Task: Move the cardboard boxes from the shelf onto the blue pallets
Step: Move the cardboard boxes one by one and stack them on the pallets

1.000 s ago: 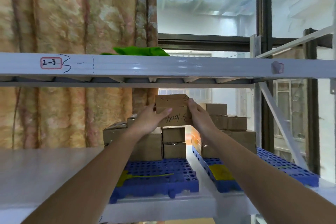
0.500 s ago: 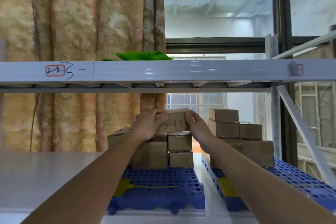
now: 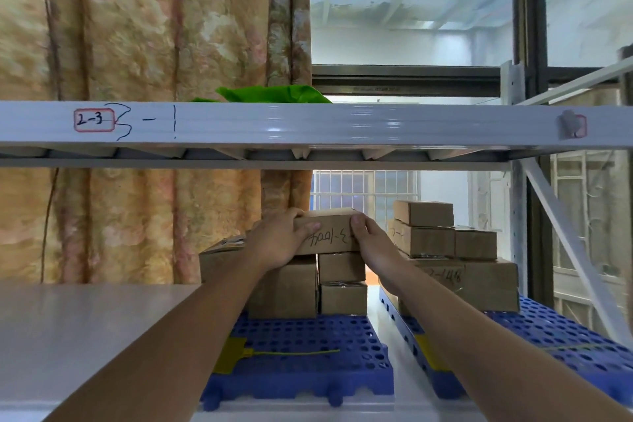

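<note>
A small cardboard box with handwriting on its front sits on top of the stack of boxes on the left blue pallet. My left hand grips its left end, fingers over the top and thumb on the front. My right hand grips its right end the same way. Both arms reach in under the shelf beam. A second stack of boxes stands on the right blue pallet.
A grey shelf beam labelled 2-3 crosses overhead, with green material on it. A patterned curtain hangs at the left. The bare shelf surface lies left of the pallets. A diagonal brace stands at the right.
Both hands have lowered the handwritten box from mid-air down onto the top of the left pallet's stack. The view has moved closer.
</note>
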Demonstrator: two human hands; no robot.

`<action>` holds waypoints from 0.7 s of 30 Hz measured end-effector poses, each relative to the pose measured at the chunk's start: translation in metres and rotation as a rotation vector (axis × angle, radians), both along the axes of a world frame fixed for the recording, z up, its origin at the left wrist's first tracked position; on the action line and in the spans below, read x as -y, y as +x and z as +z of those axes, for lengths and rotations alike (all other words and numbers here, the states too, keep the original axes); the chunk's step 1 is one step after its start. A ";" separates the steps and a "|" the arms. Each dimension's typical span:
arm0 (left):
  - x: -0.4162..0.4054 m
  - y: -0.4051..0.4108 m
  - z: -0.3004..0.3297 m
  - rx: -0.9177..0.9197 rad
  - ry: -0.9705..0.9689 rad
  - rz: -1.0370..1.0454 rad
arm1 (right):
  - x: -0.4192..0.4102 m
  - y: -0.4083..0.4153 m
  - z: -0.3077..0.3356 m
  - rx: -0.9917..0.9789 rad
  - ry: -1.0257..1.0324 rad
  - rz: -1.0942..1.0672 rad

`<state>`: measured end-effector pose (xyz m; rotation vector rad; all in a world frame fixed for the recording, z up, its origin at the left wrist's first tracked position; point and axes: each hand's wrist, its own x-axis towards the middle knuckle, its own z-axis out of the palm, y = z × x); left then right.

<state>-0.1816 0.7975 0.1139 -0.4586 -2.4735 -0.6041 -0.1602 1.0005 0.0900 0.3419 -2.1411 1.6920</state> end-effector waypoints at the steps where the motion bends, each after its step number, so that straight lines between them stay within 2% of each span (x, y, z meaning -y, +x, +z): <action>1: 0.000 0.000 0.000 -0.011 -0.011 0.002 | 0.000 -0.001 0.000 -0.003 0.009 -0.002; 9: 0.004 0.004 -0.001 -0.046 -0.037 0.013 | 0.002 0.007 0.007 0.000 0.133 -0.093; 17: 0.014 0.037 -0.004 -0.157 -0.100 -0.002 | 0.004 0.036 0.011 -0.108 0.530 -0.261; 21: 0.010 0.066 -0.007 -0.252 -0.157 -0.024 | -0.003 0.056 0.010 -0.166 0.633 -0.377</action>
